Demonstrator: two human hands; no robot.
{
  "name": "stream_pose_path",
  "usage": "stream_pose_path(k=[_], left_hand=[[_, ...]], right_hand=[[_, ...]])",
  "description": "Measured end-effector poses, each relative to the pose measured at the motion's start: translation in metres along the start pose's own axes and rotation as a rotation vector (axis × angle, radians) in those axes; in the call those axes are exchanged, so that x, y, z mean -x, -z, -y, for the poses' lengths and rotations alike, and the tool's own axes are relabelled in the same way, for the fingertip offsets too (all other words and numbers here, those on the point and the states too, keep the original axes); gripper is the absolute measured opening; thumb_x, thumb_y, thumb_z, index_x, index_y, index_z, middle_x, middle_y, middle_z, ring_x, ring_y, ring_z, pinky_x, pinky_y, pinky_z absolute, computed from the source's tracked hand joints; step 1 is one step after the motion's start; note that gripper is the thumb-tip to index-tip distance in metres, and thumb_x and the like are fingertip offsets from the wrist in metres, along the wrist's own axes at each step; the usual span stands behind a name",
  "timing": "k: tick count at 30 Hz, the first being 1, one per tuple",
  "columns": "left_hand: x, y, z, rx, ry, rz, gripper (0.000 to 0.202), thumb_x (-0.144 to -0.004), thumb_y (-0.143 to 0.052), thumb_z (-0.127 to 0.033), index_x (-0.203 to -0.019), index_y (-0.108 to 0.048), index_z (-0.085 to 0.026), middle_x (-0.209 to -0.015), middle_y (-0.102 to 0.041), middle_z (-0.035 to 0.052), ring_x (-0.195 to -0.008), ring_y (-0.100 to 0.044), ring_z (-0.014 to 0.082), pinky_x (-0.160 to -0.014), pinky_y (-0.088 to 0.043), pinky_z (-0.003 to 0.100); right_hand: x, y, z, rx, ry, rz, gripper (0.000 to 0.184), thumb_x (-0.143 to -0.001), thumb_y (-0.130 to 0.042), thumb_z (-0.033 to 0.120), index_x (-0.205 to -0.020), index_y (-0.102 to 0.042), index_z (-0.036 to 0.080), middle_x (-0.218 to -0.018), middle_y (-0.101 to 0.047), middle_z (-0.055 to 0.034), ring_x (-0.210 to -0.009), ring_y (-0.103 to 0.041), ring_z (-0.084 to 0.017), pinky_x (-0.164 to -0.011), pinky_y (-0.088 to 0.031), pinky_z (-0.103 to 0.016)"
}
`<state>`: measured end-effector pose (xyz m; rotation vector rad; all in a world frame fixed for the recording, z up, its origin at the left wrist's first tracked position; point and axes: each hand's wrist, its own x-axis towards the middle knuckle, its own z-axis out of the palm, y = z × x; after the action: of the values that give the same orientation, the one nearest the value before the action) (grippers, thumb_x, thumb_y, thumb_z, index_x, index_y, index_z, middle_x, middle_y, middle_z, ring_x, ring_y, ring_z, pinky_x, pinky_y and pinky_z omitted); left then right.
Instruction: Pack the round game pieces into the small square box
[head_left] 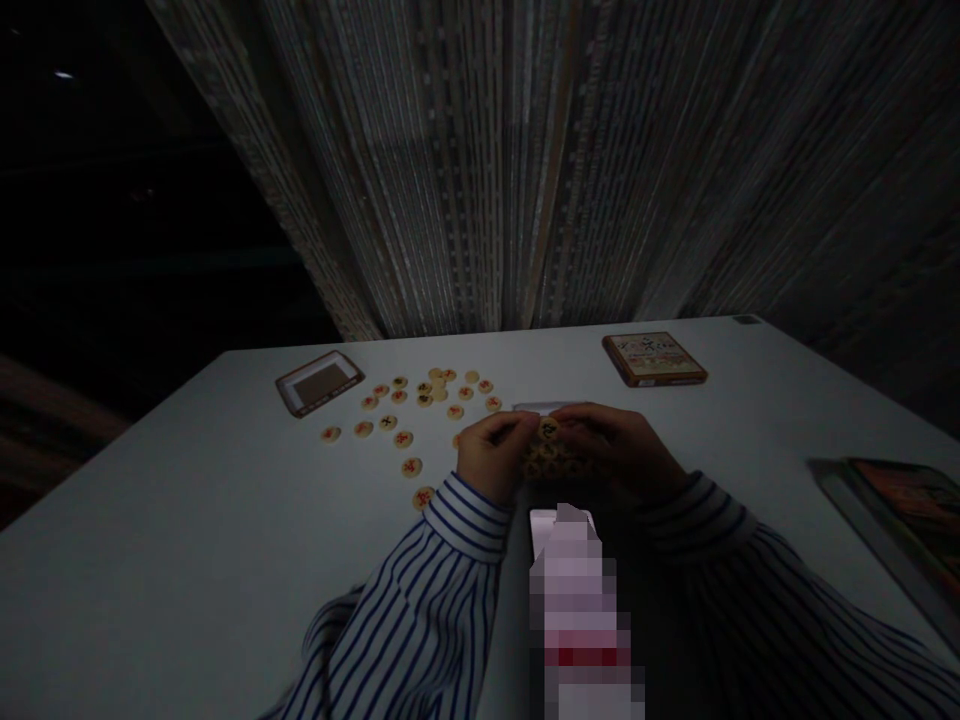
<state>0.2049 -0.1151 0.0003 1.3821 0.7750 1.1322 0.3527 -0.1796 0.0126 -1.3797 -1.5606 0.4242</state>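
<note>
My left hand (pixel 495 452) is closed in a pinch, its fingertips at the left edge of a round wooden Chinese chess piece (pixel 548 429) with a dark character. From the other side my right hand (pixel 619 442) holds the same piece, its fingers curled and partly in shadow. Just below the fingertips lies a cluster of Chinese chess pieces (pixel 556 463), packed close together. Behind the hands shows the edge of a white sheet or tray (pixel 550 407); which one I cannot tell. Several loose pieces (pixel 403 439), with red or dark characters, are scattered left of my left hand.
A shallow open box part (pixel 319 384) lies at the back left of the white table (pixel 225 520). A flat printed box (pixel 654 359) lies at the back right. A lit, pixelated phone screen (pixel 577 600) is between my forearms. A book-like item (pixel 911 510) lies at right. String curtains (pixel 495 180) hang behind.
</note>
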Motion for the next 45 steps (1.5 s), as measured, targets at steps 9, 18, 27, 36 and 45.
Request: stream_pose_path(k=[9, 18, 27, 36, 45], left_hand=[[-0.0004, 0.0003, 0.0018, 0.011, 0.011, 0.037, 0.009, -0.061, -0.070, -0.024, -0.065, -0.069, -0.016, -0.063, -0.069, 0.0025, -0.061, -0.062, 0.0133, -0.060, -0.051, 0.026], [-0.0004, 0.0010, 0.0021, 0.014, 0.010, 0.057, 0.010, -0.061, -0.070, -0.025, -0.065, -0.068, -0.016, -0.062, -0.068, 0.0019, -0.059, -0.061, 0.0125, -0.057, -0.051, 0.025], [-0.0014, 0.0002, 0.0028, 0.047, 0.038, 0.062, 0.015, -0.059, -0.072, -0.027, -0.068, -0.068, -0.016, -0.064, -0.068, 0.0028, -0.061, -0.062, 0.0130, -0.060, -0.051, 0.026], [-0.0017, 0.0005, 0.0015, 0.052, 0.060, -0.004, 0.017, -0.058, -0.072, -0.028, -0.068, -0.069, -0.015, -0.066, -0.068, 0.0028, -0.063, -0.061, 0.0131, -0.062, -0.051, 0.027], [-0.0008, 0.0000, 0.0012, 0.042, 0.076, 0.054, 0.014, -0.059, -0.071, -0.027, -0.068, -0.069, -0.016, -0.064, -0.068, 0.0024, -0.061, -0.061, 0.0130, -0.060, -0.050, 0.026]], right_hand=[[-0.0009, 0.0018, 0.0011, 0.040, 0.043, 0.040, 0.023, -0.077, -0.055, 0.034, -0.089, -0.067, 0.018, -0.089, -0.070, -0.0054, -0.081, -0.064, -0.017, -0.074, -0.052, -0.031], [-0.0003, 0.0009, -0.0029, 0.020, 0.063, 0.037, 0.021, -0.077, -0.056, 0.031, -0.089, -0.067, 0.018, -0.088, -0.070, -0.0046, -0.081, -0.063, -0.015, -0.075, -0.051, -0.030], [-0.0004, 0.0012, 0.0020, 0.010, 0.010, 0.031, 0.020, -0.076, -0.056, 0.031, -0.087, -0.067, 0.019, -0.087, -0.070, -0.0048, -0.080, -0.064, -0.016, -0.073, -0.051, -0.030], [0.0004, -0.0006, -0.0028, -0.002, -0.041, 0.000, 0.024, -0.073, -0.060, 0.035, -0.090, -0.066, 0.019, -0.081, -0.070, -0.0042, -0.072, -0.064, -0.016, -0.061, -0.053, -0.029], [0.0000, 0.0009, -0.0025, 0.032, -0.019, -0.003, 0.021, -0.075, -0.058, 0.033, -0.087, -0.065, 0.017, -0.079, -0.069, -0.0045, -0.070, -0.062, -0.015, -0.061, -0.051, -0.028]])
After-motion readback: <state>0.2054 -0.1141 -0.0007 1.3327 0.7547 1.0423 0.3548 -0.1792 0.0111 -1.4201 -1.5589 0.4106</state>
